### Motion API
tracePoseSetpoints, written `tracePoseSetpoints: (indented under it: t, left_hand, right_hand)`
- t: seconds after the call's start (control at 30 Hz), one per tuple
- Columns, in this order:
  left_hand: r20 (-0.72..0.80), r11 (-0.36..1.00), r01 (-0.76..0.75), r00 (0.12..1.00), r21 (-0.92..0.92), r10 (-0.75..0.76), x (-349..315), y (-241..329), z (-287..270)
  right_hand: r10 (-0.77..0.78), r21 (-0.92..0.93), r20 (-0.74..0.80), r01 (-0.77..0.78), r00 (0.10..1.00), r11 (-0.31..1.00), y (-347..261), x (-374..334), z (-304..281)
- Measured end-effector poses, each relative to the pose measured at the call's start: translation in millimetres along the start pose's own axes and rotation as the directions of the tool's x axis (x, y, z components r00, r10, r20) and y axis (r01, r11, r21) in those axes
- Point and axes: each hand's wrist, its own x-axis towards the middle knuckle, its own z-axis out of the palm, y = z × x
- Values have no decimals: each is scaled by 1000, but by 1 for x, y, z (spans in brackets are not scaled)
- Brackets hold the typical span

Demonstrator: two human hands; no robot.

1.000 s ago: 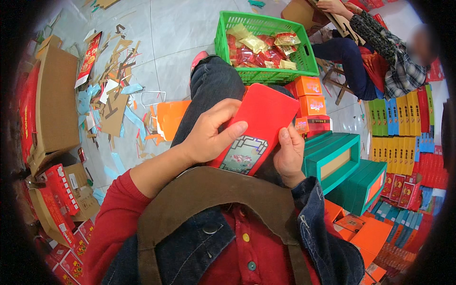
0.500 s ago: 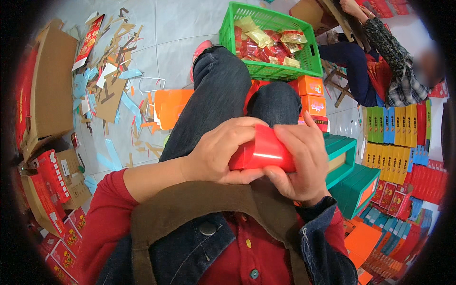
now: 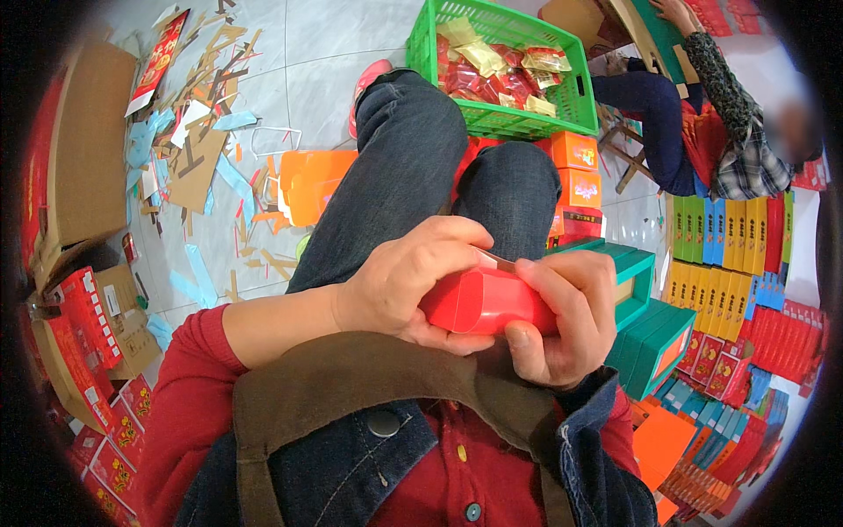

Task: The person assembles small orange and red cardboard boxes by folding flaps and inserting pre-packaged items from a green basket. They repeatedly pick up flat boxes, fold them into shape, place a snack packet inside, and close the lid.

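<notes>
Above my lap I hold a small glossy red carton (image 3: 485, 300) between both hands. Its left end shows a curved, folded-in face, and a pale edge sticks up along its far side. My left hand (image 3: 421, 281) is closed around the left end, with fingers over the far side and thumb beneath. My right hand (image 3: 569, 312) grips the right end, fingers on top and thumb at the near lower edge. The fingers partly hide the carton's far side and right end.
Beyond my knees stands a green crate (image 3: 500, 123) of red and gold packets. Orange boxes (image 3: 575, 151) and green boxes (image 3: 654, 347) are at my right, stacked coloured boxes farther right. Scraps litter the floor left, beside a cardboard box (image 3: 88, 145). Another person (image 3: 746, 132) sits far right.
The red carton has been turned, so its curved left end now shows and a pale edge appears at the far side. My fingers have shifted on it. The other person's arm has moved.
</notes>
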Motion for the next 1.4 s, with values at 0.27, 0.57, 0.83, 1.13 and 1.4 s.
tracePoseSetpoints:
  t: [0.27,0.57,0.83,1.13,1.4]
  left_hand:
    - [-52,999,-26,998,32,27,-8,-2,8]
    - [60,989,-77,996,124,70,-4,0,3]
    - [117,998,-56,992,28,53,-4,-5,7]
    - [149,995,-67,987,75,55,4,-3,5]
    - [186,998,-61,981,6,59,3,-4,7]
  right_hand:
    - [-5,-77,55,10,998,997,1,-8,13]
    - [234,108,-138,-220,962,969,6,-22,14]
    - [211,242,-104,-181,972,953,19,-33,24]
    - [451,486,-259,-289,854,825,28,-76,31]
    - [417,416,-269,-286,868,863,29,-75,36]
